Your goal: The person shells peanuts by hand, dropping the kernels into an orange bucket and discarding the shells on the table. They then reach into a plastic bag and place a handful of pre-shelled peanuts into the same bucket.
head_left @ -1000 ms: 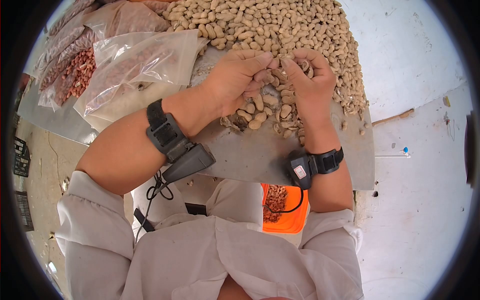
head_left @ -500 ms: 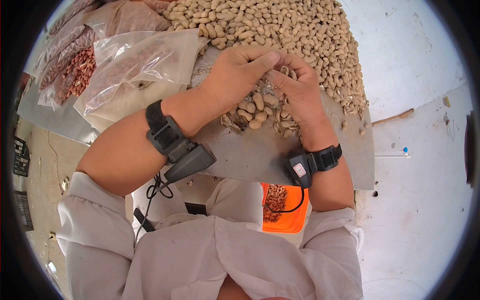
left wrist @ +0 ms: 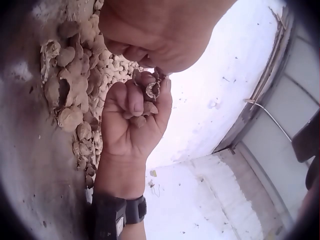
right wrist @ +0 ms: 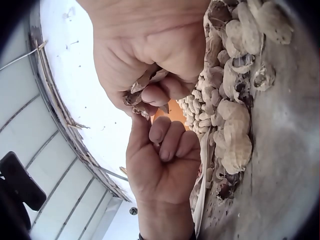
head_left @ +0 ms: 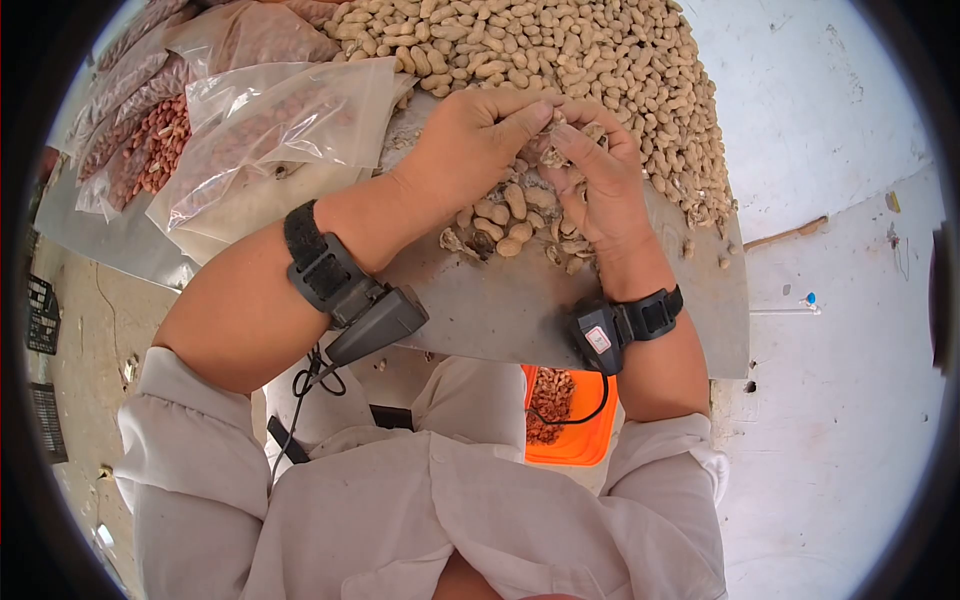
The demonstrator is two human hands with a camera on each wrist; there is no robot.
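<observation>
In the head view, the left hand point(head_left: 465, 145) and right hand point(head_left: 608, 185) meet fingertip to fingertip over the table. Broken peanut shells point(left wrist: 152, 90) lie in the curled fingers of the right hand point(left wrist: 131, 125), seen palm up in the left wrist view. From above, the left hand point(left wrist: 160, 30) pinches at a shell edge there. In the right wrist view, the left hand point(right wrist: 165, 175) has its lower fingers curled round something small and pale, while shell pieces point(right wrist: 133, 98) show under the right hand point(right wrist: 145, 45). Loose peanuts point(head_left: 516, 202) lie beneath both hands.
A large peanut heap point(head_left: 600, 60) covers the table's far side. Plastic bags point(head_left: 290, 115) and red kernels point(head_left: 160, 145) are at the left. Below the metal table edge point(head_left: 480, 345) is an orange container point(head_left: 590, 430). A stick point(head_left: 790, 234) lies right of the table.
Both hands shifted slightly left, then the right hand's fingers opened out somewhat, showing more shell pieces. The left hand stays at the right hand's fingertips.
</observation>
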